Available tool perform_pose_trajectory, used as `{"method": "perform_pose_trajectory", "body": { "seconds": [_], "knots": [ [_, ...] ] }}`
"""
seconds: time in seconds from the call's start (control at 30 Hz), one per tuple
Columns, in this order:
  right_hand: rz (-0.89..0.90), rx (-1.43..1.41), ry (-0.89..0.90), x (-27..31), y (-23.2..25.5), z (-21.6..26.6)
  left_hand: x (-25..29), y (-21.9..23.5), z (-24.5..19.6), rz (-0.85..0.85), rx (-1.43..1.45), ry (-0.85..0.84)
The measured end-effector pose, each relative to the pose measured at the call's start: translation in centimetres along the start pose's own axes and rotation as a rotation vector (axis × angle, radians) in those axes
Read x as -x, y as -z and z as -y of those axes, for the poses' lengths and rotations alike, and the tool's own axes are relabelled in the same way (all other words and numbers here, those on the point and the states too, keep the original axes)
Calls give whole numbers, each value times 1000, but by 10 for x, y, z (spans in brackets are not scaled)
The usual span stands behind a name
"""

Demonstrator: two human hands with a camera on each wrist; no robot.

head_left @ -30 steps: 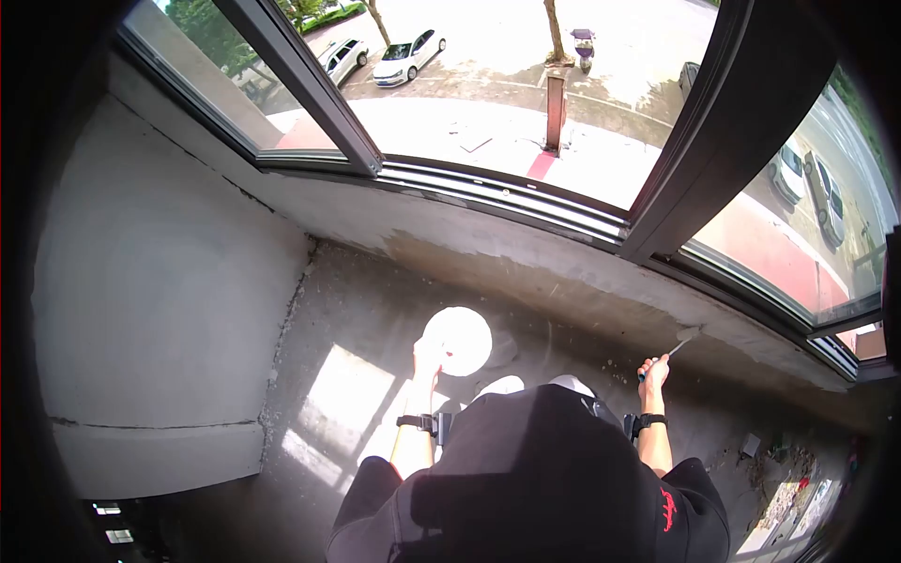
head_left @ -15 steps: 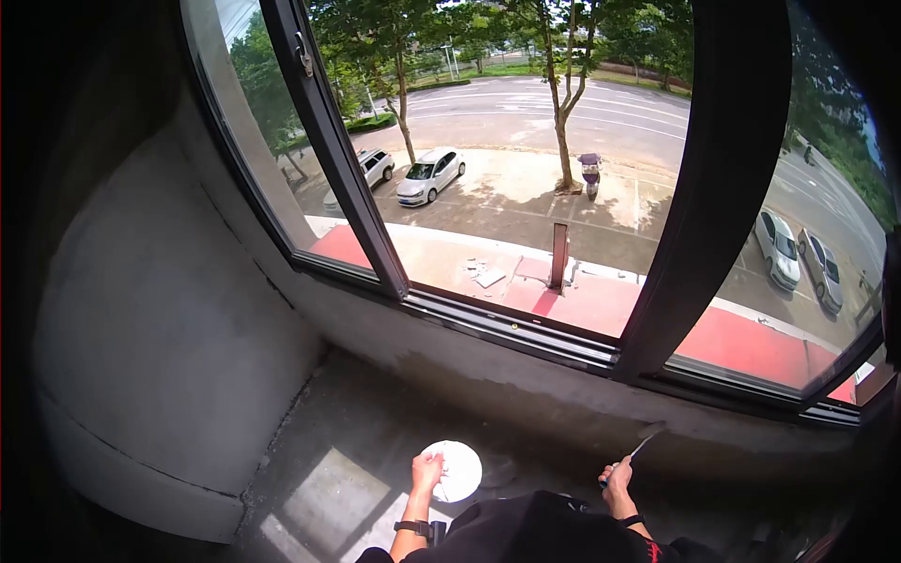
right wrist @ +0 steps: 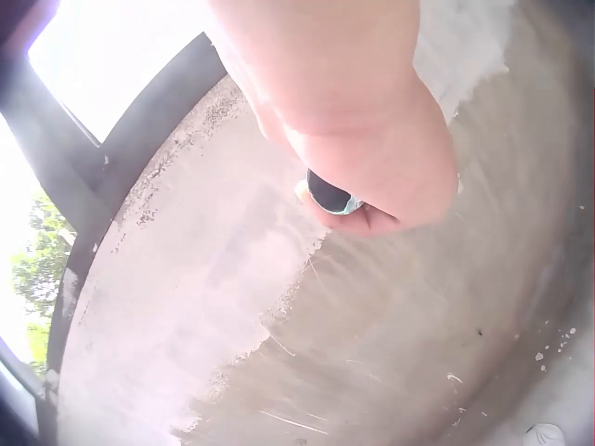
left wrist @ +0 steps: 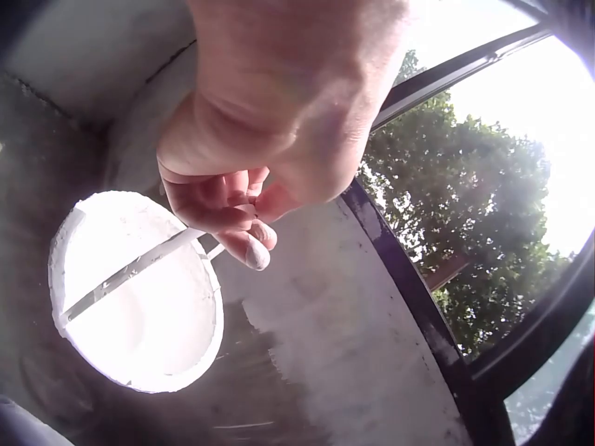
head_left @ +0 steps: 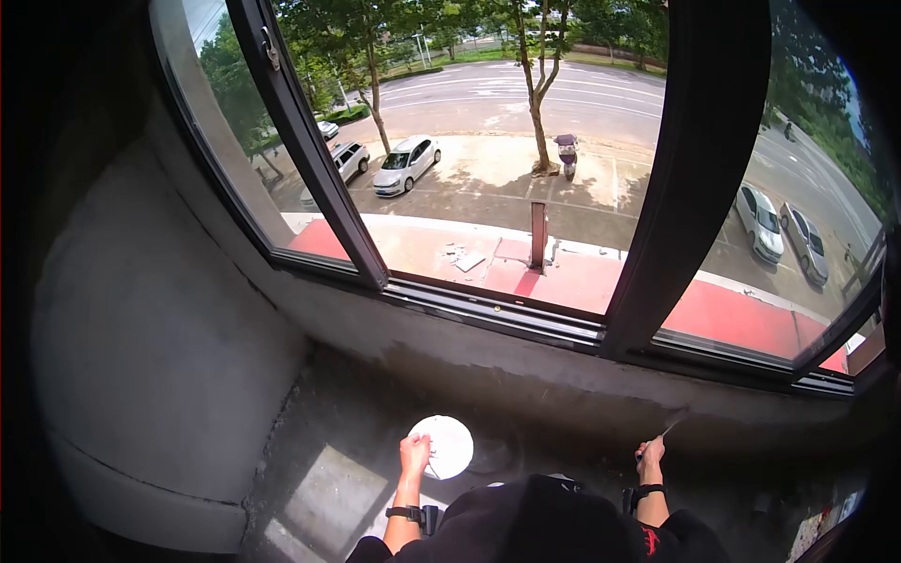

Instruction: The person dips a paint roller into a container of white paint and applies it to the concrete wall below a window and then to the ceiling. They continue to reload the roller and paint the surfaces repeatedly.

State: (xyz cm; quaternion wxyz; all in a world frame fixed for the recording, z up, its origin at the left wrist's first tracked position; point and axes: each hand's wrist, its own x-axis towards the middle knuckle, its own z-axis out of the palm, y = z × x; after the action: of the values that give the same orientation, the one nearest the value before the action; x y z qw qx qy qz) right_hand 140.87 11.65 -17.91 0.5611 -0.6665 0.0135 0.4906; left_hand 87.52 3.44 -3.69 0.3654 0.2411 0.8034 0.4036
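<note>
My left hand [head_left: 414, 453] grips the thin handle of a white bucket [head_left: 443, 448], which hangs below it. In the left wrist view, the bucket's strap-like handle [left wrist: 130, 275] crosses its open mouth and runs up into the curled fingers. The bucket's inside is white and glaring. White smears mark a fingertip of the left hand. My right hand [head_left: 650, 454] grips a putty knife [head_left: 673, 425] whose thin blade reaches the low wall under the window. Only the dark handle end [right wrist: 330, 192] shows in the right wrist view; the hand hides the blade there.
The low wall [right wrist: 390, 334] has a paler upper band and a darker, damp-looking lower part. Above it runs a dark window frame [head_left: 488, 314]. A grey side wall [head_left: 160, 347] rises at left. Sunlight patches lie on the concrete floor [head_left: 333, 493].
The head view has tilted up from the floor toward the window. The putty knife moved left along the wall, then back right. The left hand keeps holding the bucket.
</note>
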Motion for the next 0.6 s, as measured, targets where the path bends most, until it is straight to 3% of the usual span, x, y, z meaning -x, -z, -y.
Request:
{"method": "perform_pose_trajectory", "body": {
  "seconds": [0.13,0.3,0.43,0.6],
  "knots": [
    [13,-37,-28,8,-15,-1,-2,-5,-6,-4,6,-18],
    [152,-3,-61,68,-42,-14,3,-10,-14,-17,-27,-66],
    [289,-86,-204,109,-57,-13,1,-12,-16,0,-48,-26],
    [281,-103,-165,89,-44,-16,-10,-16,-9,18,-46,-34]
  ]
}}
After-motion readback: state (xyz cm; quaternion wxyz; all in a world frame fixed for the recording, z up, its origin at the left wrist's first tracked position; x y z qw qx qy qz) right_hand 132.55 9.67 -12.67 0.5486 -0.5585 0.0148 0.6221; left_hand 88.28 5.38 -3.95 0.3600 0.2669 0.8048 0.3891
